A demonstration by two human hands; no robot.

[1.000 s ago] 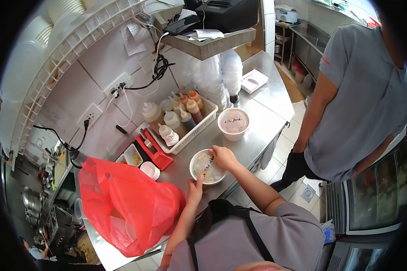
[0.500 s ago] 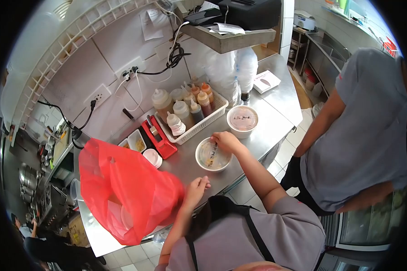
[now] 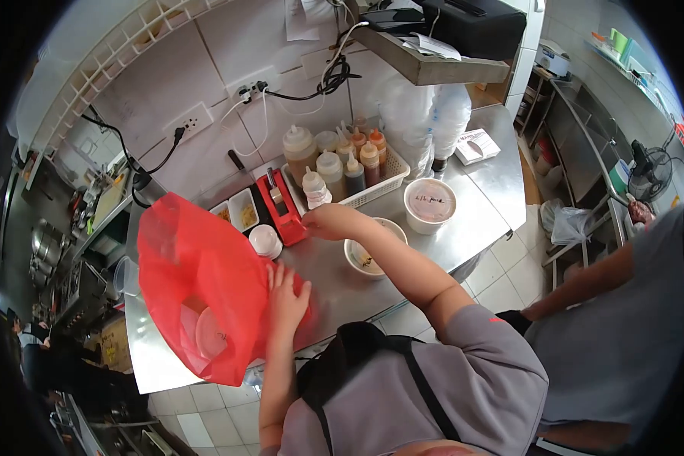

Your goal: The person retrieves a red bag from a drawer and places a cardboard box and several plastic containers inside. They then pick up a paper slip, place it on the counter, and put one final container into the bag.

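My left hand [image 3: 288,298] rests with spread fingers against the side of a red plastic bag [image 3: 197,281]. A round tub [image 3: 210,333] with a lid shows through the bag's opening. My right hand [image 3: 333,222] is at the front end of a red tape dispenser [image 3: 283,209], its fingers bent together; what they hold, if anything, is hidden. Under my right forearm stands a round lidded bowl [image 3: 391,228], partly covered. Another lidded bowl [image 3: 430,205] with handwriting on its lid is farther right.
A white basket [image 3: 394,179] of several squeeze bottles stands against the wall. Small white lids [image 3: 265,242] are stacked beside the dispenser. A metal shelf [image 3: 463,70] overhangs the back right. Another person [image 3: 615,327] stands at the right.
My right hand has left the bowl's lid and moved left to the dispenser. My left hand has moved to the bag and opened against it. The camera view has shifted.
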